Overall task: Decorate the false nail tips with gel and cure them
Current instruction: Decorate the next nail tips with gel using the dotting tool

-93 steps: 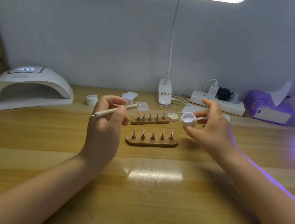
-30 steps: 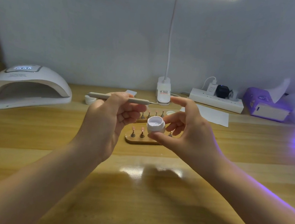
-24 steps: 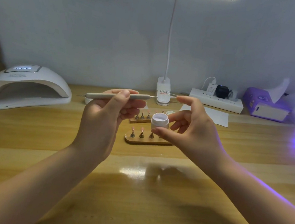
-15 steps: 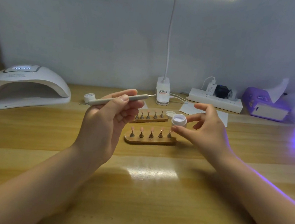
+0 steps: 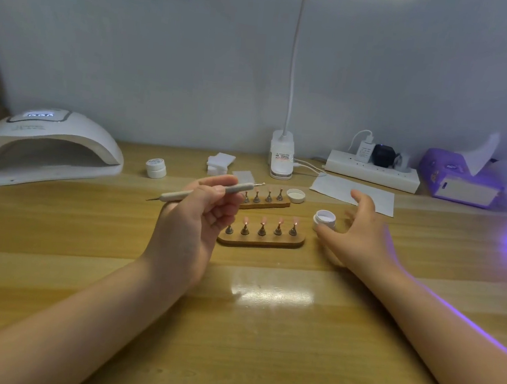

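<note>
False nail tips (image 5: 263, 219) stand on the near wooden holder (image 5: 261, 240) mid-surface, where the left hand (image 5: 193, 226) gripping the dotting tool (image 5: 206, 192) could knock them, and the relaxed right hand (image 5: 359, 235) could tip the uncapped gel pot (image 5: 325, 219) just beside it.

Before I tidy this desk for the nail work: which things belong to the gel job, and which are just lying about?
For the job:
- dotting tool in the left hand
- open gel pot by the right hand
- near nail stand
- far nail stand
- curing lamp

Lying about:
- power strip
- tissue box
- paper sheet
</note>
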A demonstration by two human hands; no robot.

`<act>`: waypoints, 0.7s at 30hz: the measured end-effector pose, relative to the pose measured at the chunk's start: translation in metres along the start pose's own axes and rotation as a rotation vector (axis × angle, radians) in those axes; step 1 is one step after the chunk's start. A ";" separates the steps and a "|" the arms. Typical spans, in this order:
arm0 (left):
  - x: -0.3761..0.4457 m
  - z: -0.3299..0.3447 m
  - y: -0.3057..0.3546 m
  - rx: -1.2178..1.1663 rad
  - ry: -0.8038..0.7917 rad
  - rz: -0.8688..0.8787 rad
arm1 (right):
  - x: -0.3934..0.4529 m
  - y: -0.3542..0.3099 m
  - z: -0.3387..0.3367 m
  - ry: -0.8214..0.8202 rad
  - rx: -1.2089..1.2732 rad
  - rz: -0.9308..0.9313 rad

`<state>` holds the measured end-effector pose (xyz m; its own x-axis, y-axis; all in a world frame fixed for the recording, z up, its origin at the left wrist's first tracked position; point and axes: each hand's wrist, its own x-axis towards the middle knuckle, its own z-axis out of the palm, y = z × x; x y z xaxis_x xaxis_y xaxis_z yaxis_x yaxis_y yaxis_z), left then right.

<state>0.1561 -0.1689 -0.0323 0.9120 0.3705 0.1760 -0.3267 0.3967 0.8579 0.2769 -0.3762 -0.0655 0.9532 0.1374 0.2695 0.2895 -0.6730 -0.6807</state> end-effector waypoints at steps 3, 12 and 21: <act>0.000 -0.004 -0.005 0.027 0.010 0.023 | -0.006 -0.009 -0.004 0.149 -0.113 -0.202; 0.001 -0.010 -0.015 0.135 0.084 0.069 | -0.024 -0.028 0.007 0.002 -0.312 -0.209; -0.002 -0.008 -0.024 0.231 0.079 0.084 | -0.018 -0.024 0.013 -0.100 -0.282 -0.243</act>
<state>0.1604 -0.1722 -0.0574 0.8588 0.4625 0.2205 -0.3267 0.1627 0.9310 0.2539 -0.3538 -0.0629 0.8675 0.3785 0.3227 0.4859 -0.7835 -0.3873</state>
